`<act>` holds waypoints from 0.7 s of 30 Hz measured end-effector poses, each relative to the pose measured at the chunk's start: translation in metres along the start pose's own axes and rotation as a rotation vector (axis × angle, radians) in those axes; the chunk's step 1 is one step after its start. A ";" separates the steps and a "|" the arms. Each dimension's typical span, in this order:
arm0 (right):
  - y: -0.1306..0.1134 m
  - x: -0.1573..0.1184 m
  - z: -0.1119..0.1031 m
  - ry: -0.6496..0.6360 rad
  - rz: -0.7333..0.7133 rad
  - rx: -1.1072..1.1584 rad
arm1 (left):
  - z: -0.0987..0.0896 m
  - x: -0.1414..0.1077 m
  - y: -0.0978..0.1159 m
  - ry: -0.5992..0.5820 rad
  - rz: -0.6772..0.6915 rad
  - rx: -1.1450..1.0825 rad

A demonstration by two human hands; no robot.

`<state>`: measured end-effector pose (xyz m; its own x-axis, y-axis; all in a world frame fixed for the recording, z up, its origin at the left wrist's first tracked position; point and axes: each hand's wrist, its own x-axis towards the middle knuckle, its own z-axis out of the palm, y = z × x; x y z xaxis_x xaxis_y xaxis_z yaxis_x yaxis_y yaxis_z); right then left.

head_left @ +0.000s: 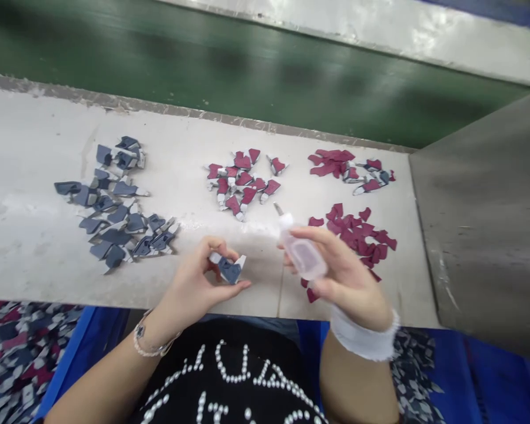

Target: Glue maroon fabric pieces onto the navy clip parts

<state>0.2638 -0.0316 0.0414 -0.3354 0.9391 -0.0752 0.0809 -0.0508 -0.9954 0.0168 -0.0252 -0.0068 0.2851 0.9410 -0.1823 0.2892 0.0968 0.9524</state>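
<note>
Between the thumb and fingers of my left hand [203, 274] is a small grey-and-white moulded piece [229, 270], its dark face turned up. My right hand [347, 274] is closed around a clear squeeze bottle [304, 256] with a white cap and a thin metal tip, which points up and left. The bottle is slightly blurred and apart from the piece. Maroon flat pieces [357, 235] lie beyond and beside my right hand. Farther back, in the middle, sits a cluster of pieces with maroon faces [238, 182].
Many grey-and-white pieces [119, 212] are spread at the left of the white table [22, 235]. More maroon pieces [331, 162] lie at the back right. A metal panel [486, 224] bounds the right side, a green belt [203, 76] the back. Blue bins [66, 365] with pieces stand below.
</note>
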 end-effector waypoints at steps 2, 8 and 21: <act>0.013 0.012 0.007 0.056 0.004 -0.032 | -0.003 0.000 -0.006 -0.003 -0.011 0.054; 0.037 0.055 0.027 0.151 0.005 -0.367 | -0.009 0.001 -0.020 -0.029 -0.106 0.107; 0.028 0.030 -0.051 0.290 0.288 -0.868 | -0.010 -0.004 -0.015 -0.031 -0.038 -0.005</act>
<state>0.3038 0.0119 0.0138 0.0414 0.9834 -0.1768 0.8302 -0.1323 -0.5415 0.0021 -0.0277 -0.0184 0.3024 0.9262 -0.2253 0.2958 0.1335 0.9459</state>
